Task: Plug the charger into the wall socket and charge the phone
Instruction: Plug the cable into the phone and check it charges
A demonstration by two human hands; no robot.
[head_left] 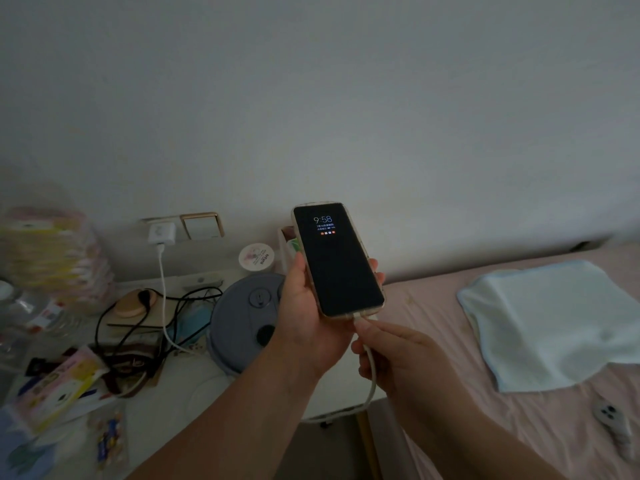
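My left hand (304, 306) holds a phone (337, 259) upright in front of the wall, its dark screen lit with a clock reading 9:58. Just below it, my right hand (391, 355) pinches the white cable plug (363, 318) at the phone's bottom edge; the plug sits in or at the port. The white cable (162, 289) runs from there down under my hands and back up to a white charger (162, 233), which is plugged into the wall socket (152, 221) above the bedside table.
The bedside table (166, 403) is cluttered: a grey round lid (242, 323), black cords (138, 306), a white jar (257, 258), stacked packets (52, 254), snack wrappers. At right lies a pink bed (450, 323) with a folded pale blue cloth (554, 320) and a small grey remote (613, 420).
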